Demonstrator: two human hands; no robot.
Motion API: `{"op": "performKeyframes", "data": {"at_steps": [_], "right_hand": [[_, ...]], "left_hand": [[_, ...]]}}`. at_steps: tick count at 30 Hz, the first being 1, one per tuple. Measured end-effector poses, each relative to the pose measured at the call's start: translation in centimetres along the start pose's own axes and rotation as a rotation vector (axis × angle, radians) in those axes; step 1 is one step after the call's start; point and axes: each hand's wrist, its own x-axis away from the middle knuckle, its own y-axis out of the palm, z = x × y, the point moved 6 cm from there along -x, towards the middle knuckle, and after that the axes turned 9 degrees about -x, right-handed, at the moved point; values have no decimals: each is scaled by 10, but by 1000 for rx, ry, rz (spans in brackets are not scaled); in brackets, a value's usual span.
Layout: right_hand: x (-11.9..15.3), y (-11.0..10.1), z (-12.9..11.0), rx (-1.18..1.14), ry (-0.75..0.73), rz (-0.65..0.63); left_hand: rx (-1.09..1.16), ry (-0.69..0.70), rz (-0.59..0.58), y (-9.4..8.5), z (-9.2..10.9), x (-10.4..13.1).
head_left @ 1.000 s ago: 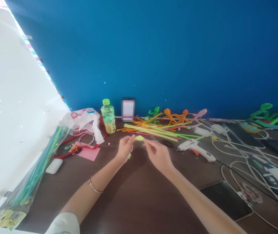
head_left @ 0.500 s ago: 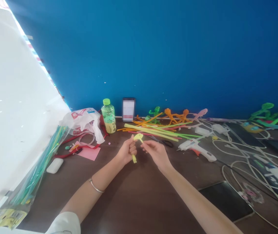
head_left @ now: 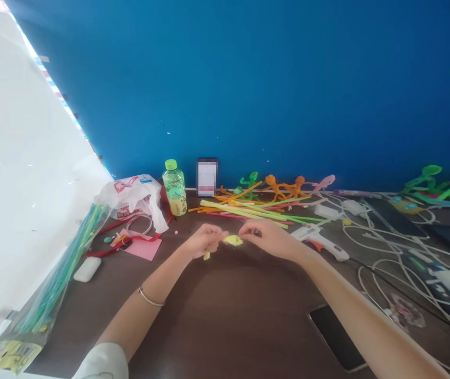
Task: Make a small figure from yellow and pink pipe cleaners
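Observation:
Between my hands is a yellow pipe cleaner point(head_left: 233, 240) bent into a small coiled shape over the dark table point(head_left: 225, 326). My left hand point(head_left: 203, 242) is closed on its left side, and a yellow end pokes out below the fingers. From the right, my right hand point(head_left: 268, 238) pinches at the edge of the coiled part with thumb and forefinger. Just behind the hands lies a loose pile of yellow, green, orange and red pipe cleaners point(head_left: 244, 209).
A drink bottle point(head_left: 175, 192) and a propped phone point(head_left: 207, 178) stand at the back. Right of my hands lie a glue gun point(head_left: 321, 242), tangled white cables point(head_left: 370, 237) and a dark phone point(head_left: 337, 337). Bent figures point(head_left: 283, 187) line the wall; a bag of pipe cleaners point(head_left: 62, 268) lies left.
The yellow shape has dropped lower and now lies flatter. My right hand has swung round to its right side, palm lower and wrist farther right; my left hand shifted slightly left.

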Motion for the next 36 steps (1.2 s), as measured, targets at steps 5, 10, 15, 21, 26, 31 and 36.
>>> {"op": "performKeyframes", "data": {"at_steps": [5, 10, 15, 21, 26, 31, 36], "right_hand": [[-3, 6, -14, 246, -131, -65], [-6, 12, -11, 386, -80, 33], [-6, 15, -1, 269, 35, 188], [-2, 18, 0, 181, -15, 345], [2, 26, 2, 329, -110, 347], [2, 34, 7, 582, -72, 308], [-1, 28, 9, 376, 49, 399]], "left_hand": [[-238, -15, 22, -2, -2, -1], [-469, 11, 188, -10, 2, -2], [-648, 123, 330, -10, 16, 2], [-753, 220, 461, -7, 18, 5], [-732, 250, 589, -11, 15, 6], [-754, 284, 662, -9, 15, 8], [-769, 317, 677, -6, 13, 12]]}}
